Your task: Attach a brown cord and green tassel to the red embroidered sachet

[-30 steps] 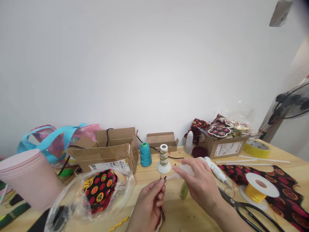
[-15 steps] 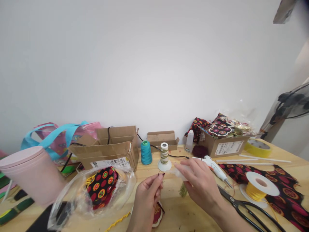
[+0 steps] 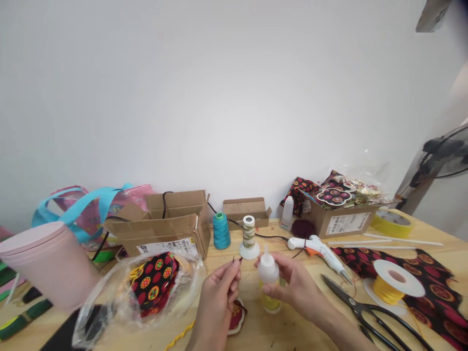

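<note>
My left hand (image 3: 221, 292) is closed in a pinch on a thin dark cord (image 3: 237, 260), whose ends poke out above the fingertips. Partly behind that hand lies a dark red patch with a pale scalloped edge (image 3: 237, 317), and a twisted yellow cord (image 3: 180, 336) runs out beside the wrist. My right hand (image 3: 292, 282) is wrapped round a small squeeze bottle (image 3: 268, 278) with a pointed nozzle and a yellow label. The bottle is upright, close to the tabletop; whether it touches the wood I cannot tell. Some green tassel threads behind it are mostly hidden.
Black scissors (image 3: 360, 307), a white glue gun (image 3: 321, 251) and a yellow ribbon spool (image 3: 393, 285) lie to the right. At the back stand a teal thread cone (image 3: 221, 231) and an open carton (image 3: 164, 231). A plastic bag (image 3: 109, 302) and pink tumbler (image 3: 51, 268) are left.
My right hand has turned and come down slightly, bringing the bottle from a tilted, blurred position to upright. My left hand has shifted a little left and down, still pinching the cord.
</note>
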